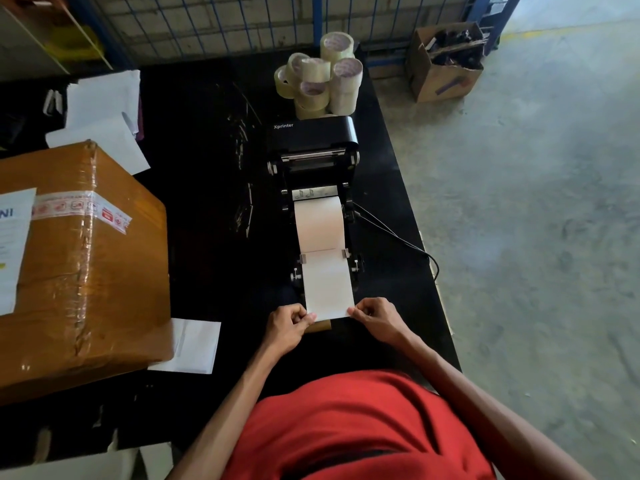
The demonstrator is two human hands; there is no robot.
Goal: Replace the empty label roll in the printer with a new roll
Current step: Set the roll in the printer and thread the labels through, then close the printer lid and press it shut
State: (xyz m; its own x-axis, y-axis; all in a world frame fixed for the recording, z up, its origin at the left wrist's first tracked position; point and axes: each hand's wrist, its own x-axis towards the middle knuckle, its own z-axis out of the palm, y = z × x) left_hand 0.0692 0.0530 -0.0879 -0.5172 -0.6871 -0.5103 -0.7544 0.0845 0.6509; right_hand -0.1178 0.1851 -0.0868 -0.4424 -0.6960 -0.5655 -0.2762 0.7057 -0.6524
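A black label printer lies open on the black table, its lid tipped back. A white label roll sits in its bay. The label strip runs from the roll under two grey guides toward me. My left hand pinches the strip's near left corner and my right hand pinches the near right corner. A brown cardboard core lies on the table just under the strip's end, between my hands.
A large taped cardboard box stands at the left. Loose papers lie behind it and a sheet beside it. Several tape rolls are stacked behind the printer. A black cable leads off right to the table edge.
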